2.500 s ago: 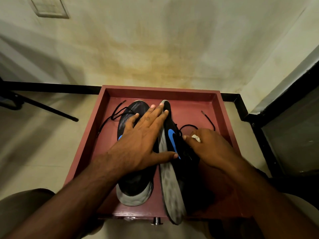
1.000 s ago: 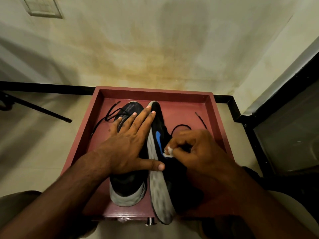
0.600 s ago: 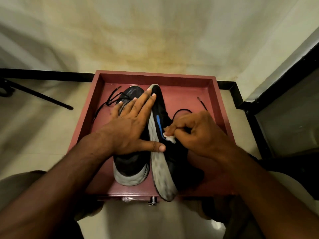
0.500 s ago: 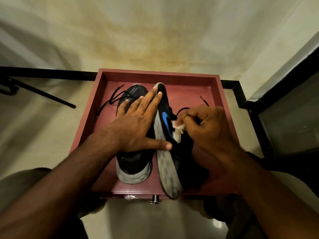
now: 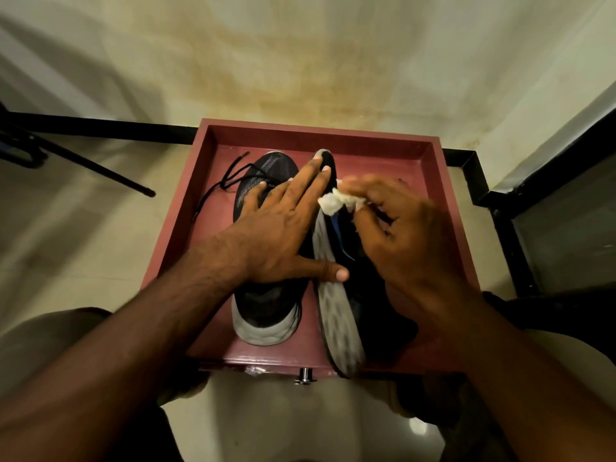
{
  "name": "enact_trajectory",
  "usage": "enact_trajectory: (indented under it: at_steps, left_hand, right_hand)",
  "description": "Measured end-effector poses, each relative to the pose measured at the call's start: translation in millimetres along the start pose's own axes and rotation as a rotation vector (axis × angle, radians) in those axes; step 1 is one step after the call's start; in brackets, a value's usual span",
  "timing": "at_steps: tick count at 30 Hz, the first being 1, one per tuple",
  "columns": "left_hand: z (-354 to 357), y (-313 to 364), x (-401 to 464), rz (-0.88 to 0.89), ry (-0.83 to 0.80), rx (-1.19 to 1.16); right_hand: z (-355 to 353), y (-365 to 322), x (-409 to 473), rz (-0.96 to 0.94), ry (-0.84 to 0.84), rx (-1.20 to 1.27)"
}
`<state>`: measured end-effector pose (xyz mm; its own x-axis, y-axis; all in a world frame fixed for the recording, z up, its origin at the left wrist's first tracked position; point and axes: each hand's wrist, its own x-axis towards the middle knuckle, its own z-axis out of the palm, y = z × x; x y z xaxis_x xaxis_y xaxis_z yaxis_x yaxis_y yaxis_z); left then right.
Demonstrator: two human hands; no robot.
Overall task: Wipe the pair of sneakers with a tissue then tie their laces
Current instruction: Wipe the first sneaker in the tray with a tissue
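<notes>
Left hand (image 5: pixel 283 235) lies flat, fingers straight, bracing the tipped right sneaker (image 5: pixel 336 288) in the red tray (image 5: pixel 186 228) while right hand (image 5: pixel 396 235) pinches the tissue (image 5: pixel 333 202) against its far side — rub hard and that thin wad could tear or the shoe could roll.

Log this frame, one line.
phase: wiping | left hand: steadies tipped sneaker | right hand: tissue on it | laces: untied

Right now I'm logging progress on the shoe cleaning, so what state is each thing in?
Left sneaker: upright in the tray, laces untied.
Right sneaker: tipped on its side, sole facing left.
Tissue: crumpled, against the right sneaker near its toe.
Left hand: flat, fingers straight, steadying both sneakers.
Right hand: blurred, grip pinching the tissue.
Tray: holds both sneakers.
</notes>
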<state>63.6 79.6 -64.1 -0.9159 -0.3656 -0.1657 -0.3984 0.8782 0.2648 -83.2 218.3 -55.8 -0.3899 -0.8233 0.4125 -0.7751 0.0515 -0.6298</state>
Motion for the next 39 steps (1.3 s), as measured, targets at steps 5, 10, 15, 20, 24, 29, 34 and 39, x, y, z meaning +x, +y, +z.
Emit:
enact_trajectory:
  at_steps: [5,10,15,20,24,29,34,39]
  left_hand:
    - [0.1,-6.0,-5.2,-0.020,-0.023,0.006]
    - [-0.1,-3.4,-1.9,-0.017,-0.006,0.010]
    - [1.3,-2.0,-0.5,-0.002,0.005,0.000]
    - [-1.3,-5.7,-6.2,-0.031,-0.024,-0.003]
    - [-2.1,0.6,-1.8,-0.022,-0.018,0.002]
    - [-1.0,-5.4,-5.1,-0.017,-0.020,0.007]
    - [-1.9,-6.2,-8.6,-0.036,-0.023,0.013]
    - [-2.2,-3.7,-5.4,-0.028,-0.019,-0.008]
  right_hand:
    - [0.9,2.0,-9.1,-0.003,-0.313,0.107]
    - [-13.3,5.1,-7.8,0.019,0.022,0.117]
    - [3.2,2.1,-2.1,0.034,-0.339,0.068]
    - [-12.3,5.7,-7.7,0.095,-0.145,0.193]
    - [-7.2,3.2,-3.5,0.014,0.041,0.093]
    - [1.2,6.8,-5.3,-0.027,-0.354,0.088]
    - [-22.3,21.4,-4.6,0.001,-0.371,0.193]
    - [-17.2,15.2,0.3,0.176,-0.197,0.351]
